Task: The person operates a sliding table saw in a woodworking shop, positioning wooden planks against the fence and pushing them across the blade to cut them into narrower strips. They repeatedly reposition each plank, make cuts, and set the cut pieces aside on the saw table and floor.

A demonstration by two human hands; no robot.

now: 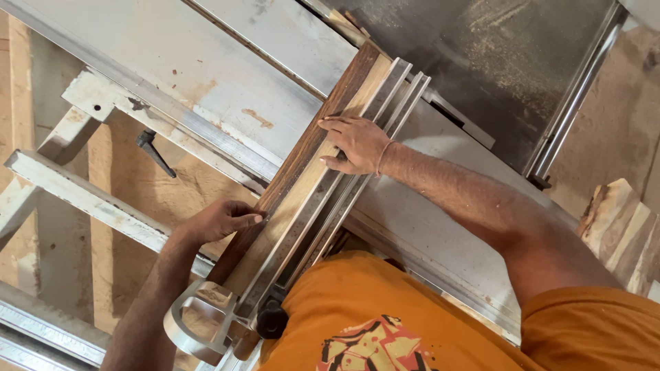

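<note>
Saw table: a grey metal surface dusted with sawdust was seen beyond and to the right of the wooden plank.
Sliding carriage: pale painted metal rails were seen to the left of the plank, with a black lever below them.
Wooden plank: it was laid flat against the aluminium fence, dark along its left edge and pale along its right; its long axis ran from the lower left, near the body, to the upper right.
Aluminium fence: it was set touching the plank's right edge and parallel to it, ending in a curved metal handle and a black knob.
Right hand: it was pressed flat, fingers spread, on the plank's far half; nothing was gripped.
Left hand: it was held loosely curled, fingertips touching the plank's dark left edge, nearer the body.
Offcuts: rough pale timber pieces were stacked well to the right of the plank.
Labels and signs: none were seen on the machine.
</note>
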